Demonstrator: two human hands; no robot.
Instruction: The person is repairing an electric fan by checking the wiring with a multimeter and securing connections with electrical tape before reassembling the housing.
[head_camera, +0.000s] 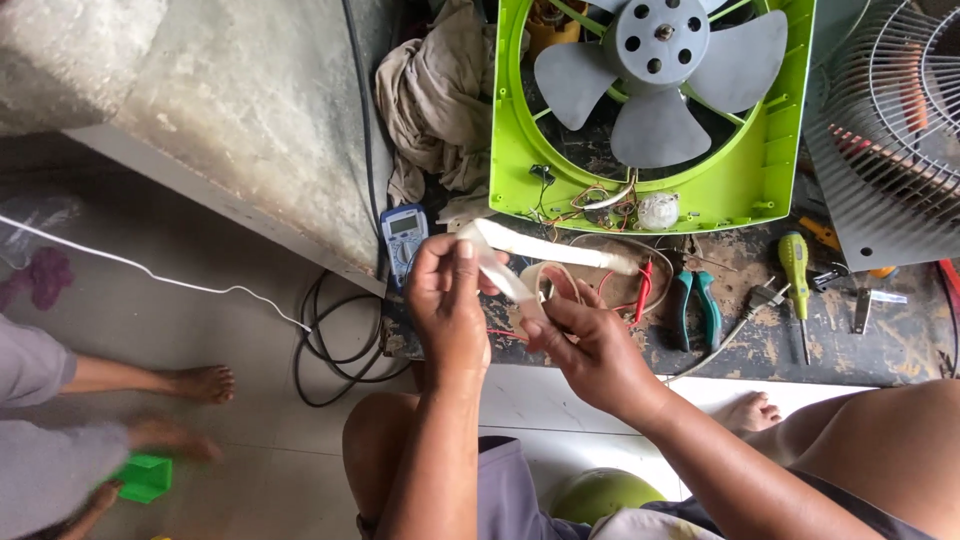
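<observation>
Cream, glossy tape strip (520, 262) stretches pinched between left hand (447, 305) fingers and right hand (592, 345) fingers.

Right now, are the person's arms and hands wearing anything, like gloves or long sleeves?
No. The left hand and right hand are bare, with no gloves, rings or watch showing. Both forearms are uncovered, so no sleeves reach them. The fingernails look short.
</observation>
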